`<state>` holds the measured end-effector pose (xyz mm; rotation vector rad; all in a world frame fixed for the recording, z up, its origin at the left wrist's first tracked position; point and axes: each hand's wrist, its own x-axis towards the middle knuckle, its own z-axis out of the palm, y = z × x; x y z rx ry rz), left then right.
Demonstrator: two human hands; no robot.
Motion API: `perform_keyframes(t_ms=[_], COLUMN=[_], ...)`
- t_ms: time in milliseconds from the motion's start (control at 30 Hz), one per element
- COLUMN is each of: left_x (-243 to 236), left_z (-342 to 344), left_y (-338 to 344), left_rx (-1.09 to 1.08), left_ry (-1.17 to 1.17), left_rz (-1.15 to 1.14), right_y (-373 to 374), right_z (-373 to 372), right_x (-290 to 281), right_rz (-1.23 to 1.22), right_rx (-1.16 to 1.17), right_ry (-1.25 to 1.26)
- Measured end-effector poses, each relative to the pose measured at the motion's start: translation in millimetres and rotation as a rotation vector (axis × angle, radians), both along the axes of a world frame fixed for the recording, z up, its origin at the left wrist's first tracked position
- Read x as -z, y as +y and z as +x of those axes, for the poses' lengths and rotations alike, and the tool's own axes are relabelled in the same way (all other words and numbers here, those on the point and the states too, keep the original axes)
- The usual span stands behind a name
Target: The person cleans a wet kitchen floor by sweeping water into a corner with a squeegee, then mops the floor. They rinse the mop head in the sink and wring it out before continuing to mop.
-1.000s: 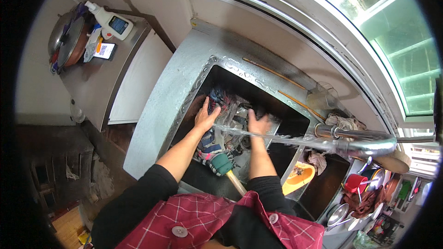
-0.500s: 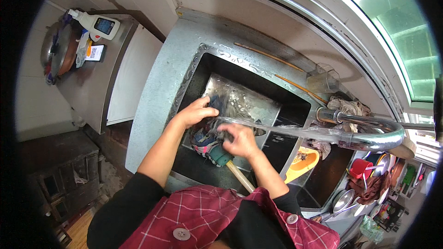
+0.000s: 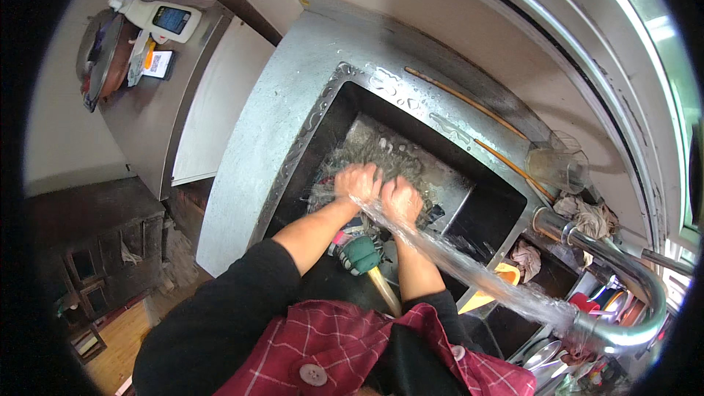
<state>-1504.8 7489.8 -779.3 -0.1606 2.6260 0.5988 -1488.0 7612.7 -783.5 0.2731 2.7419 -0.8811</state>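
Observation:
In the dark metal sink (image 3: 301, 176), a wet mop's cloth strips (image 3: 381, 155) lie in splashing water. The mop's green cap (image 3: 359, 255) and pale wooden handle (image 3: 383, 287) point back toward me. My left hand (image 3: 357, 181) is closed on the strips, its fingers bunched. Right beside it, my right hand (image 3: 401, 200) is also closed on the strips, knuckles up. A stream of water (image 3: 469, 268) from the curved metal faucet (image 3: 653, 312) crosses over both wrists. Spray and the hands hide part of the mop's strips.
A second basin at the right holds a yellow plastic piece (image 3: 480, 299). Two thin sticks (image 3: 469, 106) and a clear container (image 3: 557, 169) lie along the sink's far rim, near crumpled rags (image 3: 587, 214). A white bottle (image 3: 165, 18) rests on the metal cabinet at left.
My hands have come together and pressed farther into the sink, closing on the mop's strips. The water stream now runs across my wrists. My view has shifted and tilted slightly.

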Motion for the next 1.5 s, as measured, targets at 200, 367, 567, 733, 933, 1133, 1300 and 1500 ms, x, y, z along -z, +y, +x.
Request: perform_keyframes(t_ms=[200, 367, 567, 733, 933, 1133, 1300, 1500], left_x=[-16.2, 8.1, -8.2, -87.8, -46.9, 11.7, -11.3, 27.8], left_z=[-88.6, -64.0, -39.7, 64.1, 65.4, -14.9, -84.2, -57.9], left_y=[-29.2, -45.5, -36.2, -57.2, -29.5, -8.4, -29.6, -60.7], left_rx=[-0.330, -0.150, -0.236, 0.149, 0.139, 0.009, -0.361, -0.456], left_ry=[-0.244, -0.047, -0.194, 0.047, 0.250, 0.130, -0.220, 0.095], left_rz=[0.209, 0.499, 0.843, 0.321, -0.035, -0.083, 0.194, 0.808], right_y=[42.0, 40.1, -3.4, -22.3, -19.3, -21.1, -4.5, -9.1], right_z=[-91.6, -42.2, -29.5, 72.7, 72.4, 3.9, -86.8, -61.4], right_x=[3.0, -11.6, -56.5, -108.5, -45.1, 7.9, -16.0, -16.0], right_rz=[0.237, 0.361, -0.484, -0.321, -0.291, -0.084, 0.344, 0.134], right_rx=[0.066, 0.423, 0.149, -0.249, -0.051, 0.166, -0.089, 0.215], right_ry=[-0.076, -0.044, -0.029, 0.168, 0.143, 0.007, -0.085, -0.134])
